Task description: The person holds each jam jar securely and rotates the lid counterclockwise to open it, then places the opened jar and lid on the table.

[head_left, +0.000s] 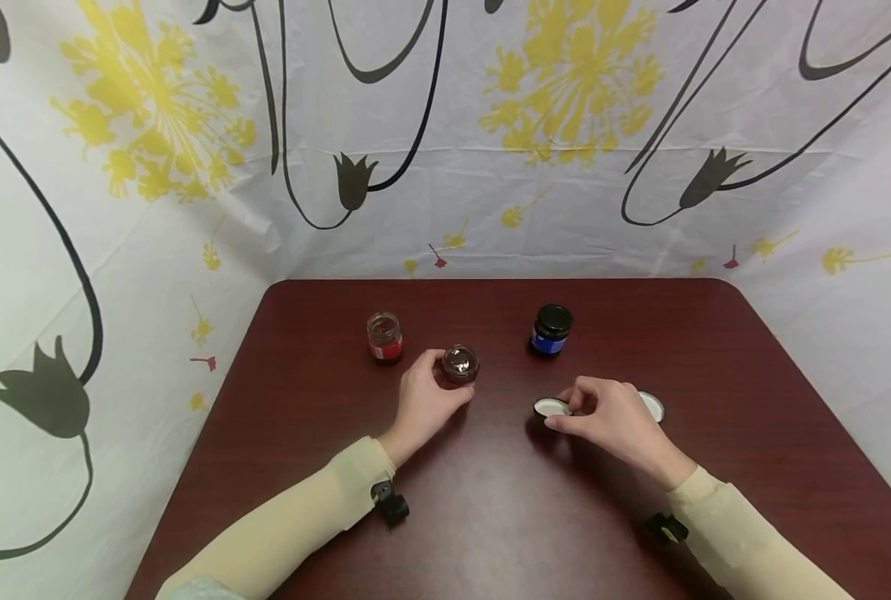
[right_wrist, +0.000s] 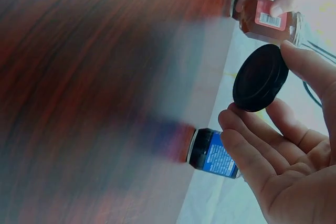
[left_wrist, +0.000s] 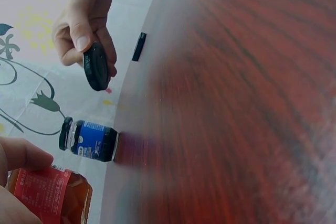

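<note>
Jar lid point(head_left: 551, 407) in right hand point(head_left: 613, 417), glass jar point(head_left: 460, 365) in left hand point(head_left: 426, 398)

At the centre of the head frame, clasped between left thumb and curled fingers, the glass jar, uncapped, dark amber inside, red label visible at lower left of the left-wrist frame; just right of centre, pinched between right thumb and fingertips, the black jar lid, white lining upward, well apart from the glass jar; left of centre, a second red-labelled jar point(head_left: 384, 337), upright and uncapped on the dark red wood-grain table point(head_left: 520, 533); upper right of centre, a blue-labelled jar point(head_left: 551, 331), upright and capped; at right, partly hidden behind the right hand, a spare lid point(head_left: 651, 406), white lining showing; across the top, a flower-printed white cloth point(head_left: 445, 208).
</note>
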Motion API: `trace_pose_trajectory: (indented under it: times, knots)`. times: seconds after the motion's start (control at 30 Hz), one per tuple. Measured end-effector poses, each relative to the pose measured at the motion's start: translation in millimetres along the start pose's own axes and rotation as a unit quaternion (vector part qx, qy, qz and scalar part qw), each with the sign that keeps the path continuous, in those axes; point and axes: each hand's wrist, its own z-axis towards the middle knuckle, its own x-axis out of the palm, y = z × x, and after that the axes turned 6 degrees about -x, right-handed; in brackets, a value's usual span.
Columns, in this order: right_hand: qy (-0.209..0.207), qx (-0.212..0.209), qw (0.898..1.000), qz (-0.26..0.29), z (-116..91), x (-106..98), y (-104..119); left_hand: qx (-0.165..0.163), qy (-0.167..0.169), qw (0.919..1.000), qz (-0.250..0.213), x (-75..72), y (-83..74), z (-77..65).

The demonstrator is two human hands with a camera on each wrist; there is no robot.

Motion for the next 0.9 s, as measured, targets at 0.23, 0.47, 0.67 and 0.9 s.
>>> trace_pose_trajectory:
  times: [0.23, 0.47, 0.67, 0.9]
  knots:
    - [0.005, 0.008, 1.000, -0.018, -4, 1, -7, -0.004, -0.011, 0.9999, -0.006, 0.4, 3.0, 6.2]
    - [0.008, 0.010, 0.999, -0.030, -7, -1, -12, -0.016, -0.020, 0.9996, -0.011, 1.9, 7.3, 12.0]
    - [-0.003, -0.001, 0.999, -0.047, -9, -1, -17, -0.032, -0.021, 0.9992, -0.015, 2.5, 10.7, 16.5]
    - [-0.006, -0.010, 0.999, -0.042, -13, -2, -24, -0.044, -0.023, 0.9986, -0.020, 3.3, 14.4, 21.5]
